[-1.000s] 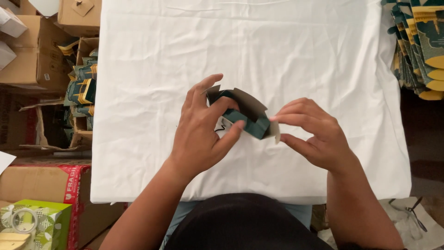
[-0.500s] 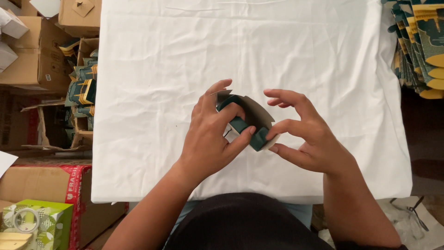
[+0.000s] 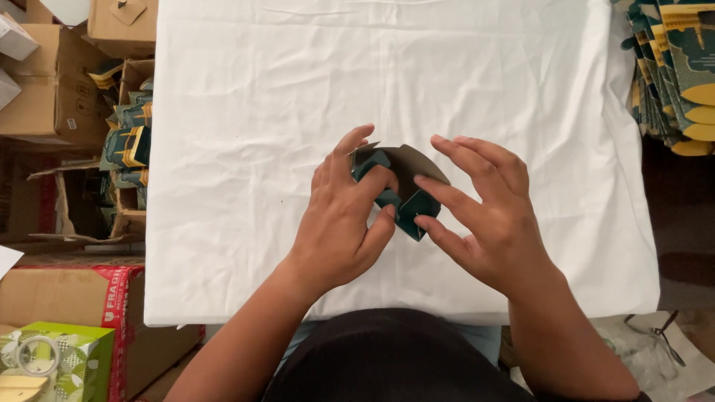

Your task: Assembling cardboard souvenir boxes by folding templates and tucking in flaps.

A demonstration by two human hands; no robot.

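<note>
A small dark green cardboard box [image 3: 402, 195] with a grey-brown inner flap sits between my hands, just above the white cloth of the table [image 3: 246, 134]. My left hand [image 3: 344, 216] grips its left side, thumb and fingers wrapped around it. My right hand [image 3: 482, 212] touches its right side, with the fingers spread and the fingertips pressing on the flap and the lower corner. Part of the box is hidden under my fingers.
A stack of flat green and yellow box blanks [image 3: 674, 71] lies at the table's right edge. On the left, an open carton [image 3: 126, 145] holds folded green boxes, among other brown cartons [image 3: 37, 97]. A green box with a tape roll [image 3: 45, 361] stands at lower left.
The box has been turned in my hands and its flap folded over. My right hand went from pinching the right end to pressing on it with spread fingers.
</note>
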